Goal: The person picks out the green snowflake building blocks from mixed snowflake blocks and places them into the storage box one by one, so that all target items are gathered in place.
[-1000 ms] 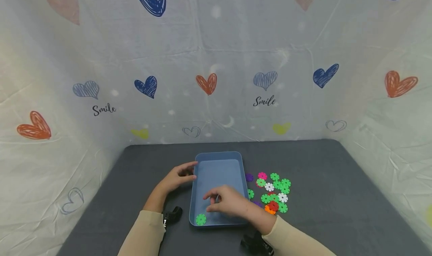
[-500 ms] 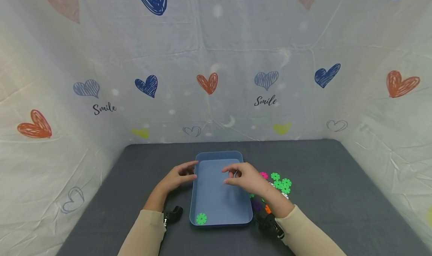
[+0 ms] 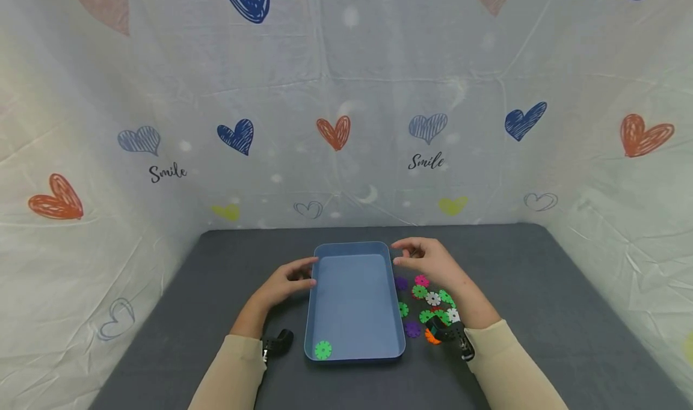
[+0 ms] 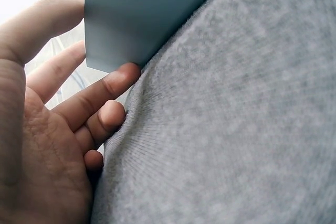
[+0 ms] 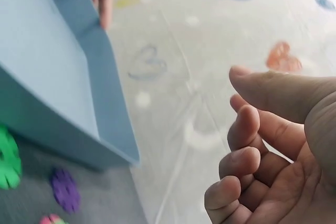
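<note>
Two bare hands flank one blue tray [image 3: 354, 302] on a dark gray table [image 3: 243, 253]. The left hand [image 3: 286, 282] touches the tray's left side with spread, slightly bent fingers, gripping nothing. The right hand [image 3: 430, 260], apart from the tray near its far right corner, holds nothing, its fingers loosely curled toward the thumb. One green disc [image 3: 323, 350] lies inside the tray, in the near left corner. To the tray's right are one pink disc [image 3: 421, 281], two purple discs [image 3: 412, 329], two white discs [image 3: 433, 299], one orange disc [image 3: 432, 336] and at least five loose green discs [image 3: 403, 309]; the right arm and overlaps prevent a full count. Two "Smile" prints [image 3: 426, 160] mark the backdrop [image 3: 373, 55].
</note>
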The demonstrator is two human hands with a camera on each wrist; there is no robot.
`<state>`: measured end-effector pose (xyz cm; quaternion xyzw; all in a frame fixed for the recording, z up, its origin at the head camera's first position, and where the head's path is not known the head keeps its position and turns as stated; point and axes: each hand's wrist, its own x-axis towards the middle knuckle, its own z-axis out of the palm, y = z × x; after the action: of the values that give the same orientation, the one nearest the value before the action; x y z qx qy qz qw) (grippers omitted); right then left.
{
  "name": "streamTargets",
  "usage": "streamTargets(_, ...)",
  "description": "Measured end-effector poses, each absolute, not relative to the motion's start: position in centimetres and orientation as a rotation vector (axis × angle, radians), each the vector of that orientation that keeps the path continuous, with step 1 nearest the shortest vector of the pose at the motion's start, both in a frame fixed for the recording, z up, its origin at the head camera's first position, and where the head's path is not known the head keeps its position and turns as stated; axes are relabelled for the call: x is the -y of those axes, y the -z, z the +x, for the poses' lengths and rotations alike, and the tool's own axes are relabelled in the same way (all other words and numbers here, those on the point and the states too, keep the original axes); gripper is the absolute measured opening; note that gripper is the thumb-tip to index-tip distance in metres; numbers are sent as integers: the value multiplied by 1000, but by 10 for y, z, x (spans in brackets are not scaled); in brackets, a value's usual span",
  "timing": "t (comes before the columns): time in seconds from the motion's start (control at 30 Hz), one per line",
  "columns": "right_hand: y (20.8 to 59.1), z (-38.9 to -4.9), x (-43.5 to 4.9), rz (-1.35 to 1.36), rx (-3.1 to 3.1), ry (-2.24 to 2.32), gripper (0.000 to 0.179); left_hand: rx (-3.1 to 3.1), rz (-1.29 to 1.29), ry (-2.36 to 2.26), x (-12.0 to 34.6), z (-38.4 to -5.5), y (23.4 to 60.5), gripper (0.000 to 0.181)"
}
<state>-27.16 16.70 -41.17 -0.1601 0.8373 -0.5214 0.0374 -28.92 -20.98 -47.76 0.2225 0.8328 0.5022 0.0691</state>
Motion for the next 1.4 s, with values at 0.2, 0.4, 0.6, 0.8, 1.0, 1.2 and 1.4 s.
streamTargets(0.2, 415, -281, -198, -421, -2563, 1596, 41, -2523, 677, -1505, 210, -289, 476, 58)
streamTargets(0.4, 425, -288, -230, -400, -2582, 1525, 40, -2528, 682, -1502, 210, -287, 475, 58)
streamTargets(0.6, 446, -296, -257, -381, -2570, 1437, 44, -2531, 667, -1507, 208, -285, 475, 57)
streamTargets(0.8, 461, -299, -269, -336, -2543, 1361, 42, -2547, 643, -1497, 207, -284, 471, 57)
streamTargets(1.0, 470, -300, -276, -337, -2501, 1318, 37, -2541, 638, -1501, 207, -283, 469, 57)
streamTargets(1.2, 471, -300, -272, -324, -2537, 1228, 35, -2532, 656, -1498, 209, -285, 470, 57)
streamTargets(1.4, 471, -299, -267, -337, -2613, 1128, 33, -2498, 665, -1522, 209, -287, 472, 57)
